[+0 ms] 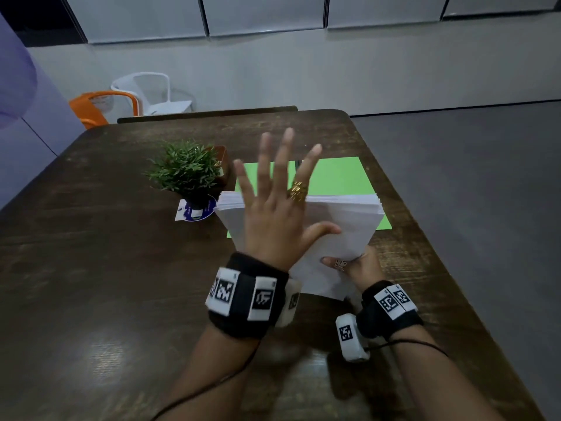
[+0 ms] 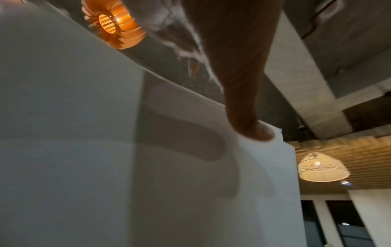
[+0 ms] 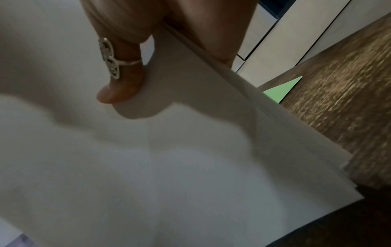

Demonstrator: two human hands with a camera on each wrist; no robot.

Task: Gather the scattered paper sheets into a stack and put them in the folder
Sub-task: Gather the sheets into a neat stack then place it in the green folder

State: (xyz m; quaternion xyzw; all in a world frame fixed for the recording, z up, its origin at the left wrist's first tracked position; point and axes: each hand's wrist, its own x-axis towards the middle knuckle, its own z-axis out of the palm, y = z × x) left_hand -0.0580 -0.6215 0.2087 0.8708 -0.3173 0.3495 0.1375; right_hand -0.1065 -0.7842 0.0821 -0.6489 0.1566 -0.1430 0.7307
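A thick stack of white paper sheets (image 1: 343,226) stands tilted on its edge over the open green folder (image 1: 343,174), which lies flat on the dark wooden table (image 1: 121,268). My left hand (image 1: 273,208) is spread flat with straight fingers in front of the stack's near face, its thumb (image 2: 249,123) lying on the paper (image 2: 105,150). My right hand (image 1: 355,265) pinches the stack's lower right corner, its ringed thumb (image 3: 118,80) on the near face of the sheets (image 3: 190,167) and its fingers behind them. A green folder corner (image 3: 283,90) shows past the paper.
A small potted plant (image 1: 188,174) stands left of the folder on a blue and white card (image 1: 197,211). The table's right edge runs close to the folder. White and orange chairs (image 1: 121,98) stand beyond the far edge.
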